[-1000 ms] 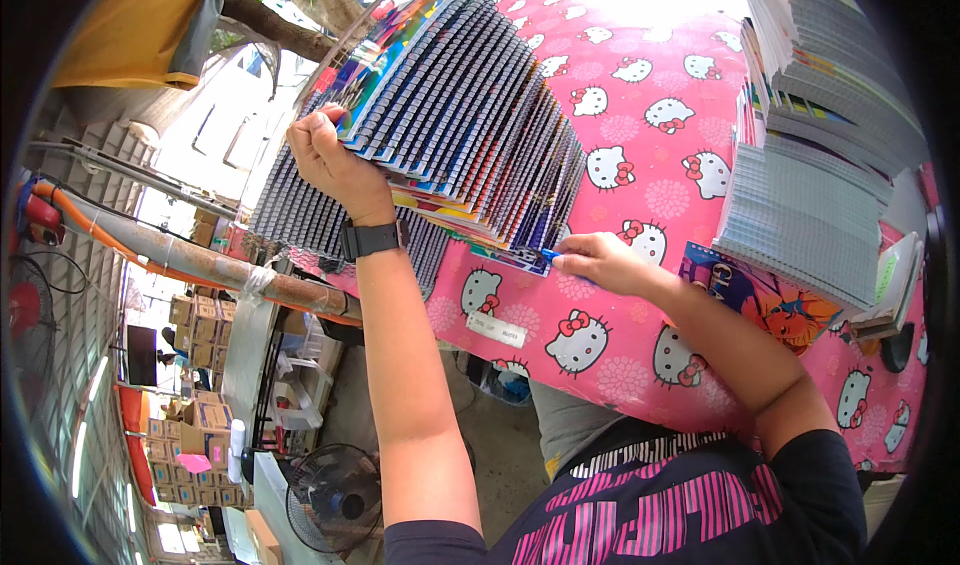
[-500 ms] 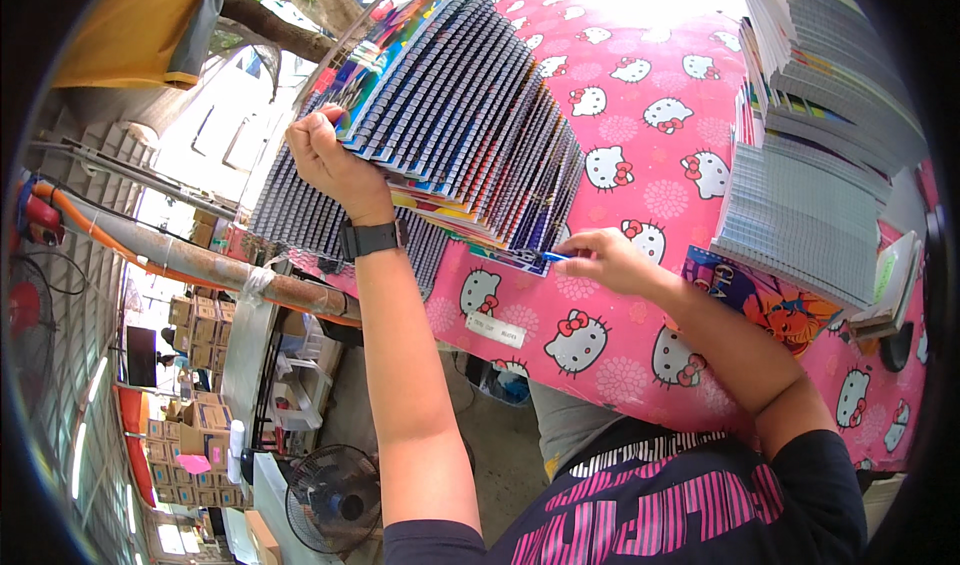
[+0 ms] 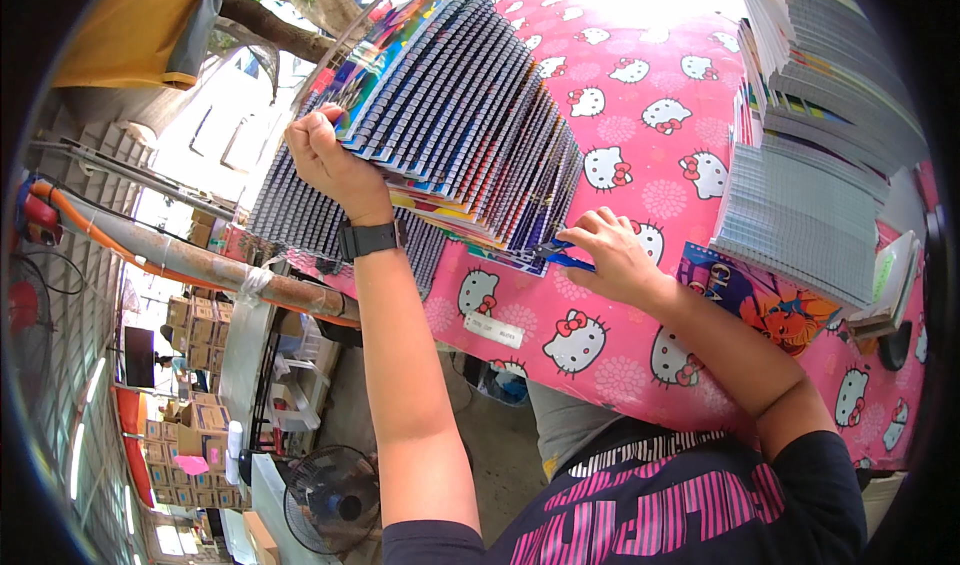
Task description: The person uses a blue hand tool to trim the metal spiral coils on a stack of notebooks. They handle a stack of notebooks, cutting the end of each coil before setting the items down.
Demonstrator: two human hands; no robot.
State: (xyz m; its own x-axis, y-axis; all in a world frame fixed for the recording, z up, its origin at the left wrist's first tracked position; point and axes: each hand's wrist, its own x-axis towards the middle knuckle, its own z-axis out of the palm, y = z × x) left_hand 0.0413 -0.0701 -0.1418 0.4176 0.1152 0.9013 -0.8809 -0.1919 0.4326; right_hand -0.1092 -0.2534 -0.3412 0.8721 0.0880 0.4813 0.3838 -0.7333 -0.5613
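Note:
A tall, leaning stack of spiral-bound notebooks (image 3: 470,95) shows its dark wire bindings toward the table's middle. My left hand (image 3: 338,165), with a dark watch on the wrist, is closed at the stack's near left corner; its fingertips seem to grip the notebooks' edges. In my right hand (image 3: 628,265) is a pair of blue-handled pliers (image 3: 570,258), the handles spread apart. The pliers' jaws are at the near end of the bindings, close to the bottom of the stack. Whether they touch a wire is too small to tell.
More spiral notebooks (image 3: 310,215) lie under and left of the stack. At the right stand high piles of notebooks (image 3: 800,205), with a colourful cover (image 3: 760,300) sticking out. A pink patterned cloth (image 3: 620,365) covers the table; a white label strip (image 3: 494,331) lies near its front edge.
The pliers' handles have spread apart, and my right hand's fingers have opened wider around them. My left hand and the stack have stayed almost still.

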